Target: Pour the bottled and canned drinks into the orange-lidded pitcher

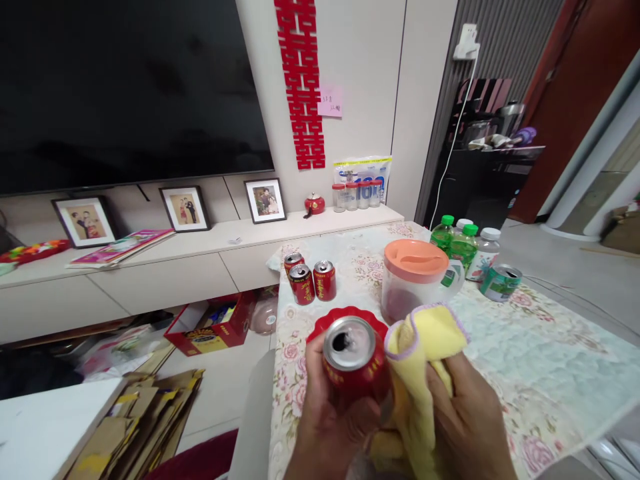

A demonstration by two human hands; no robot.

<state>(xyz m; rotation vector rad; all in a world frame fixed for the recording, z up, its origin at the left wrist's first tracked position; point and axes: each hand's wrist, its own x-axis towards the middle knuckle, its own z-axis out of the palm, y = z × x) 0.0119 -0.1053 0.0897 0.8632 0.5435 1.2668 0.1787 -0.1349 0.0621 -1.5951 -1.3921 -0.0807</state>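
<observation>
Close to me, my left hand (333, 413) is wrapped round a red drink can (357, 370) whose top is opened and faces up toward me. Bunched in the fingers of my right hand (473, 407) is a yellow cloth (420, 373) with a purple edge, right beside the can's side. Blur hides whether the cloth touches the can. Behind the can shows a red scalloped dish (320, 323). Three more red cans (303, 285) stand together at the far left of the table. A clear pitcher (395, 293) with an orange lid is just beyond the cloth.
Several bottles (470, 250) and a dented green can (501, 283) stand right of the pitcher on the flowered tablecloth (565, 340). Beyond is a low cabinet (210, 253) with framed photos and red-lidded jars (351, 197). Flattened cardboard (140, 420) and a red box (210, 327) lie at left.
</observation>
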